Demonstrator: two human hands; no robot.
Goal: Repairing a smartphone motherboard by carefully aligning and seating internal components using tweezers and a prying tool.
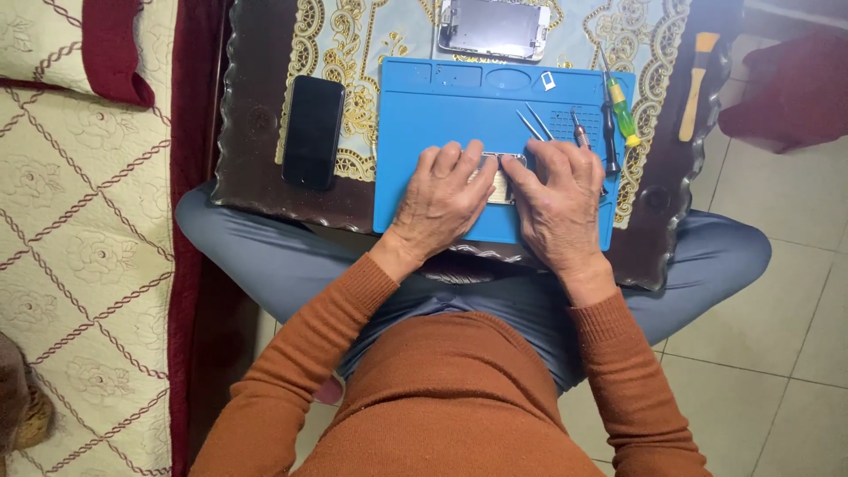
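Note:
Both hands rest on a blue repair mat (pixel 442 106) laid on a small dark table. My left hand (pixel 442 196) and my right hand (pixel 556 196) press down on an opened phone body (pixel 502 181), fingers curled over its edges from either side. Only a thin strip of the phone's silver frame and pale inside shows between the fingers. Metal tweezers (pixel 534 124) lie on the mat just beyond my right hand.
A black phone (pixel 312 131) lies at the table's left. A detached phone screen (pixel 493 28) sits beyond the mat. Screwdrivers (pixel 609 124), one green-and-yellow (pixel 624 111), and a wooden-handled brush (pixel 696 84) lie at the right. A quilted bed (pixel 79 265) is on the left.

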